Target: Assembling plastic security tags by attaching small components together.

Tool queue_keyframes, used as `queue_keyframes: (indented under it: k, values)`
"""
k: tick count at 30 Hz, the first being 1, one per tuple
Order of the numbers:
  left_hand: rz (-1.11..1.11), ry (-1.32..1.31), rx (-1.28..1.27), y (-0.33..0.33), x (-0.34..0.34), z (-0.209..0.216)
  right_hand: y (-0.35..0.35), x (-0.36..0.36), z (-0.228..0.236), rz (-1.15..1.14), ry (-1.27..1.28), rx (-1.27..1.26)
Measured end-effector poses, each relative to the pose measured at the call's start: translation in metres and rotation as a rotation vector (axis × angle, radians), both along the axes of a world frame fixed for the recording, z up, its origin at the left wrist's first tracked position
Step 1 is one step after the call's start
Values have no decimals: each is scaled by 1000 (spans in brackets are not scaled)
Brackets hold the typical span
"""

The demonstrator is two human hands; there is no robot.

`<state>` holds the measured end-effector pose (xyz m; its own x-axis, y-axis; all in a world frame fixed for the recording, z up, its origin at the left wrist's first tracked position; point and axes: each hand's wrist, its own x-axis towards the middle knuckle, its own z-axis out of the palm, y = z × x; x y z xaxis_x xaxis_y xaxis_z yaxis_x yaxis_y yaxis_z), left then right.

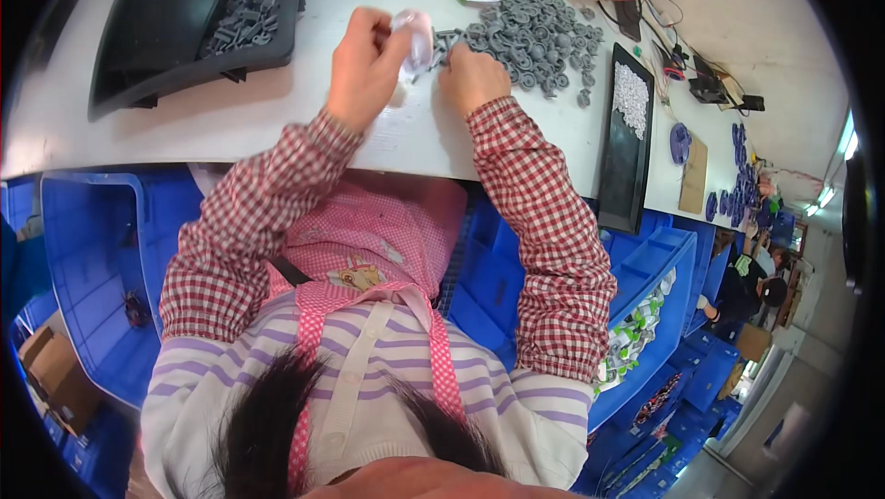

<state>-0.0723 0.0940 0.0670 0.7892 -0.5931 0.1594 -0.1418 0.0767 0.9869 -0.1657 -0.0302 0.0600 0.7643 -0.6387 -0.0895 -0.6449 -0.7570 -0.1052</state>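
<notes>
One pale shell (pixel 418 41), in left grip (pixel 362 65)

Left hand (pixel 362 73) holding apparent shell (pixel 420 42), gray parts (pixel 539 38)

Lights (pixel 825 196) glow beyond a white table (pixel 230 125) and pale wall (pixel 793 29).

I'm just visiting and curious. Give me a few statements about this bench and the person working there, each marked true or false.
1. The left hand holds a pale oval part. True.
2. The right hand is nowhere near the grey heap. False: it is at the heap's left edge.
3. The narrow black tray holds small white pieces. True.
4. The larger black tray holds purple parts. False: it holds grey parts.
5. The sleeves are red-and-white checked. True.
</notes>
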Motion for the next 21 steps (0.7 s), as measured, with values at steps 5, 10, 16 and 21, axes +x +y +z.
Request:
queue_keyframes:
  k: [5,10,16,21]
  values:
    - [-98,402,-68,60,1,-7,1,-26,8,-67,-561,857]
    - [-136,550,-123,82,-8,-12,62,-44,30,-52,-793,1144]
    - [-134,454,-168,104,-25,-2,124,-53,21,359,-1055,792]
    - [-226,450,-76,125,-25,5,132,-51,16,608,-1006,847]
